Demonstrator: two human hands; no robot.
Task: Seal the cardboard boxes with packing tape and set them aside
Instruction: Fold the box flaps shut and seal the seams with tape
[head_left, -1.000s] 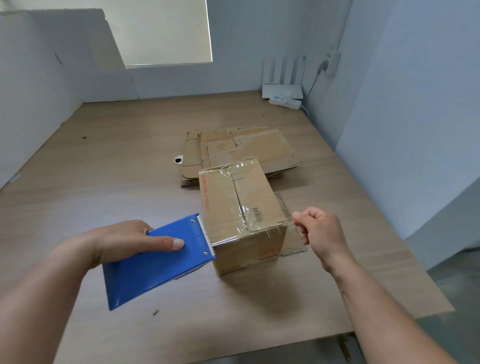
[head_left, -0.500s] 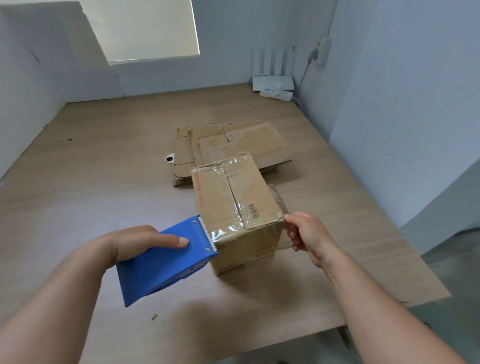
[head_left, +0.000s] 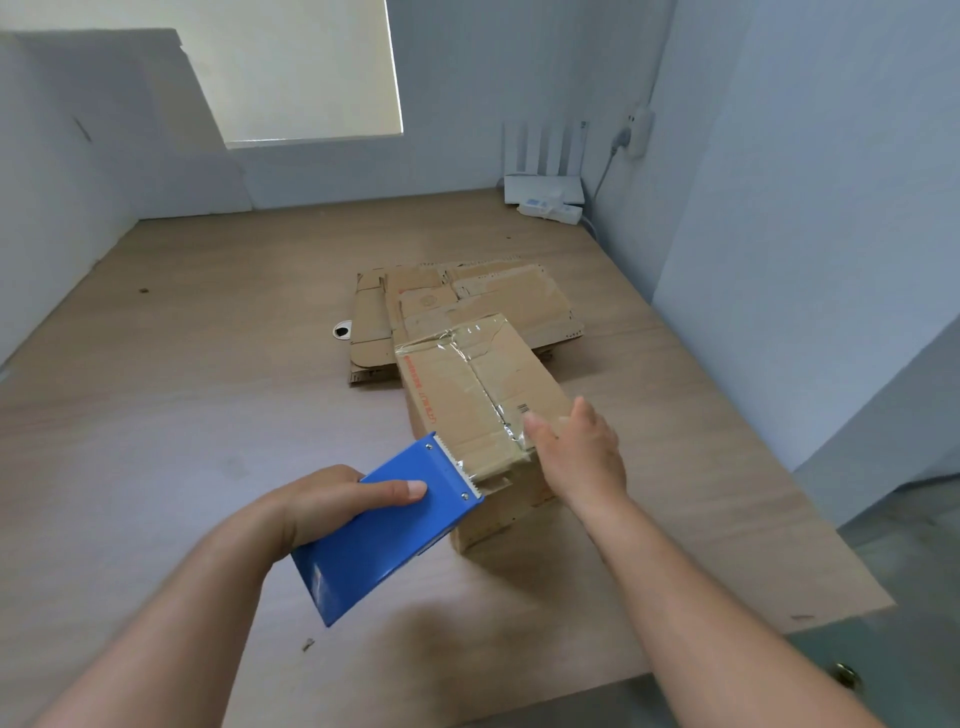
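Tape (head_left: 491, 460) stretches from the blue dispenser (head_left: 384, 535) onto the near top edge of the cardboard box (head_left: 441, 395), which stands mid-table (head_left: 208, 338), just before a stack of flattened cardboard (head_left: 498, 296). Our left hand (head_left: 332, 499) grips the dispenser. Our right hand (head_left: 576, 457) lies flat, fingers straight, pressing the box's near top.

Worktop (head_left: 208, 364): light wood-grain surface, set into a corner between pale walls. One closed cardboard box (head_left: 467, 395) stands right of centre, clear tape across its top. Directly behind it, touching or just beside its far end, lies a stack of flattened cardboard (head_left: 498, 301). A round cable grommet (head_left: 342, 330) sits just left of that stack. Far right corner: white router (head_left: 543, 189), antennas upright, with a white power strip (head_left: 550, 210) in front. A dark speck (head_left: 144, 290) lies far left, a small scrap (head_left: 308, 645) near.
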